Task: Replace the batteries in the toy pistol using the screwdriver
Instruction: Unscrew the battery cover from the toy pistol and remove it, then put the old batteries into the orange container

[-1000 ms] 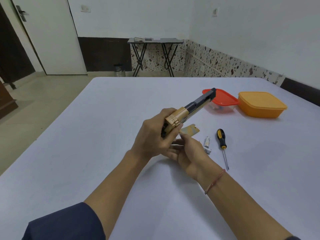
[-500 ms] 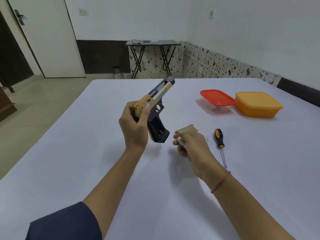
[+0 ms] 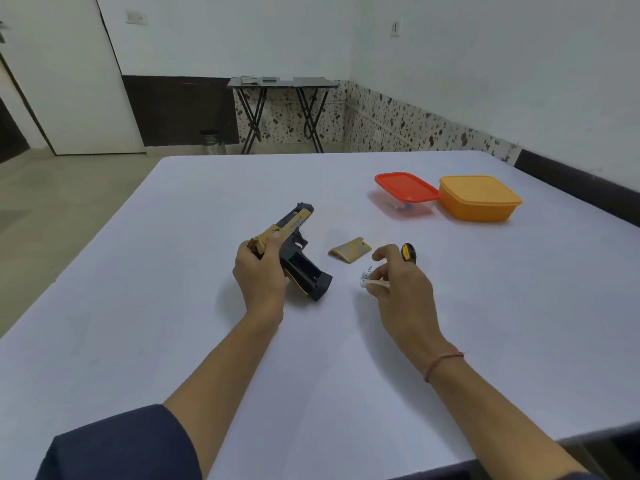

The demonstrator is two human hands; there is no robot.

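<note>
The black and tan toy pistol point(image 3: 298, 251) rests low over the white table, barrel pointing away, its grip compartment open and empty-looking. My left hand point(image 3: 258, 275) is shut on its rear slide. The tan battery cover point(image 3: 349, 250) lies flat on the table just right of the pistol. My right hand point(image 3: 401, 289) pinches a small white battery point(image 3: 366, 278) between thumb and fingers. Behind that hand only the yellow-black handle of the screwdriver point(image 3: 408, 252) shows; its shaft is hidden.
A clear box with a red lid point(image 3: 406, 188) and an orange lidded box point(image 3: 479, 197) stand side by side at the back right. The white table point(image 3: 173, 341) ends close to me at the lower right. A folding table stands against the far wall.
My left hand has lowered the pistol from mid-air to the table. My right hand has let the tan cover down onto the table and now holds a battery beside the screwdriver.
</note>
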